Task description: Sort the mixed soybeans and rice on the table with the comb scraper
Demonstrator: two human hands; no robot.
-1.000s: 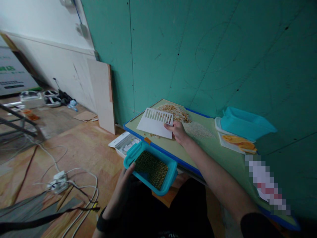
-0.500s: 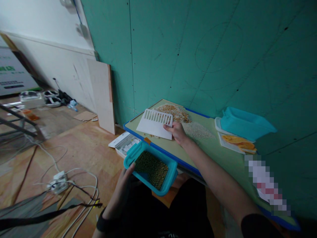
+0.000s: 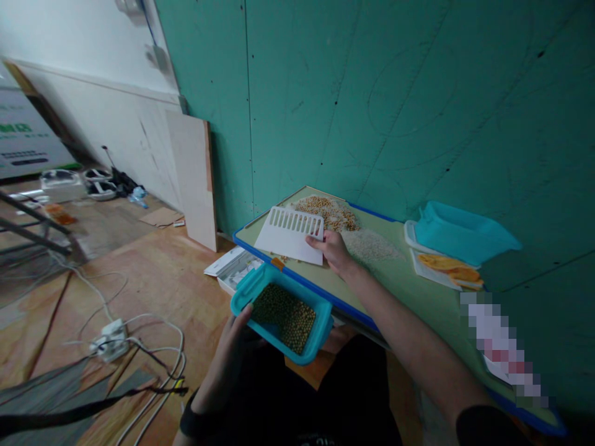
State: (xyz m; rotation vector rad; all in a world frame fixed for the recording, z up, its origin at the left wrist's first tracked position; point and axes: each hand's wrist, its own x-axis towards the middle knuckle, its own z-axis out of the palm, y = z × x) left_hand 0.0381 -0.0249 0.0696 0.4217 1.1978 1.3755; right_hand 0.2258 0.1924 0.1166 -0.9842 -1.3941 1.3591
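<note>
My left hand [image 3: 235, 334] grips the left end of a turquoise plastic container [image 3: 317, 344], its thumb over the rim. Dark green beans [image 3: 273, 301] and paler tan beans [image 3: 301, 322] lie inside it. In my right hand [image 3: 333, 251] is a white slotted scraper [image 3: 292, 241], pinched at its right edge and low over the table, close to the near edge. Behind the scraper spreads a heap of tan beans mixed with pale grains [image 3: 328, 212]. A pile of whitish grains [image 3: 372, 244] lies beyond my right wrist. A few tan beans show under the scraper's near edge.
The blue-edged table [image 3: 409, 279] stands against a green wall. At its right are a turquoise bin [image 3: 465, 232], an orange cloth [image 3: 449, 269] and a blurred-out package [image 3: 504, 353]. An open white box [image 3: 232, 272] sits below the left side. Cables and a power strip [image 3: 111, 341] lie on the floor.
The scraper has tilted slightly, its near edge a little lower toward the table's front. The container and my left hand are almost unmoved.
</note>
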